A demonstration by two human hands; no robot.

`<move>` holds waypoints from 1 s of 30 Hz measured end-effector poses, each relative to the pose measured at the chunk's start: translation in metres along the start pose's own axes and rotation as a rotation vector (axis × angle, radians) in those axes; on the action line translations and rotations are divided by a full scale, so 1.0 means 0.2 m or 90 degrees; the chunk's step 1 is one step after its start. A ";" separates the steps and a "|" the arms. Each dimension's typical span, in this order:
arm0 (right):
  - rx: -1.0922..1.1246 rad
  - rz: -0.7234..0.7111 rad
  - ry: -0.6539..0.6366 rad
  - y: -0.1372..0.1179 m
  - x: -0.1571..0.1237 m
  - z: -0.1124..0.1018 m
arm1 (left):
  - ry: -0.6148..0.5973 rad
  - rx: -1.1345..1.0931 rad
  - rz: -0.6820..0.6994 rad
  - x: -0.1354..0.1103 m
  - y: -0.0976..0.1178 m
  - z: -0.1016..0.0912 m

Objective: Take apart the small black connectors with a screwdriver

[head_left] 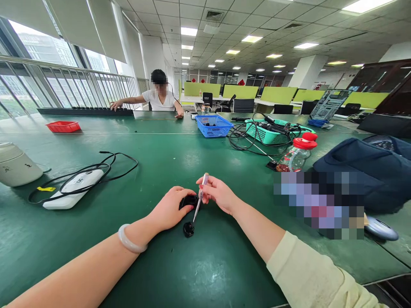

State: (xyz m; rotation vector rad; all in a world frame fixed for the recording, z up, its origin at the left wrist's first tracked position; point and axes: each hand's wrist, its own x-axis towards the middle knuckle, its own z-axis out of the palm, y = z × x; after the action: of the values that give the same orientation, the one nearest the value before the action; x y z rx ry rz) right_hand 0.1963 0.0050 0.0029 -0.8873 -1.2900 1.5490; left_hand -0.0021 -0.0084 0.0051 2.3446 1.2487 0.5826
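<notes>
Your left hand (170, 209) clamps a black part (189, 200) on the green table (199, 273) while your right hand (218, 194) pinches a clear-handled screwdriver (199, 197), tip beside a small black piece (188, 229).

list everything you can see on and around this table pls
table: one, green, under everything
screwdriver: one, clear handle, in right hand
black part: one, black, under left fingers
round piece: one, black, near screwdriver tip
white device: one, white, black cable, left
pot: one, cream, far left
tray: one, red, back left
blue basket: one, blue, back centre
green basket: one, green, holds cables
bottle: one, clear, red cap, right
bag: one, dark blue, right
other person: one, white top, far side
left hand: one, pale bangle
right hand: one, cream sleeve
</notes>
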 end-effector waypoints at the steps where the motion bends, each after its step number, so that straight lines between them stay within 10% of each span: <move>1: 0.016 -0.032 0.036 -0.01 0.00 0.00 | -0.001 0.001 0.000 0.00 0.00 0.00; 6: 0.001 -0.215 0.200 -0.05 -0.03 -0.02 | -0.006 0.000 0.014 -0.01 0.00 -0.01; 14: -0.385 -0.408 0.172 -0.03 -0.11 0.03 | -0.024 -0.006 0.008 0.00 0.00 0.00; 30: -0.457 -0.357 0.060 -0.05 -0.12 0.07 | -0.008 -0.004 0.011 0.00 -0.02 0.02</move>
State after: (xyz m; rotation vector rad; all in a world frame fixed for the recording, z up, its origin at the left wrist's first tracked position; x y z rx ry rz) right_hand 0.1939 -0.0213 0.0144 -0.8955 -1.8652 0.5932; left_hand -0.0037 -0.0069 0.0001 2.3524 1.2200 0.5766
